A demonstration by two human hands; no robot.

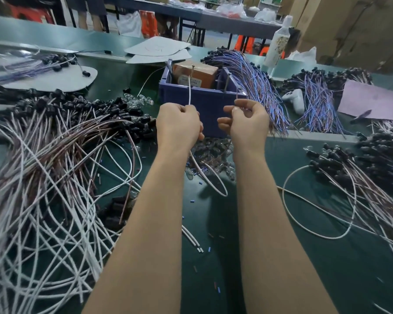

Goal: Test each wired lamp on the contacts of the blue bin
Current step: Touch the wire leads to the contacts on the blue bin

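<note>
head view: left hand fingers clamp a white lead raised beside a contact of the blue bin. right hand fingers seem to pinch the other lead. next, probably, both ends must touch the contacts.

We see the left grip from the back only. Its curled fingers hide the section of the thin white insulated wire that passes through it. A thin strand rises from the right grip; blur keeps us from identifying it. Both grips cover part of the front wall of the blue plastic bin. The label on the brown cardboard box inside is too small to read. The left and bottom edges cut off the pile of white and brown wires.
</note>
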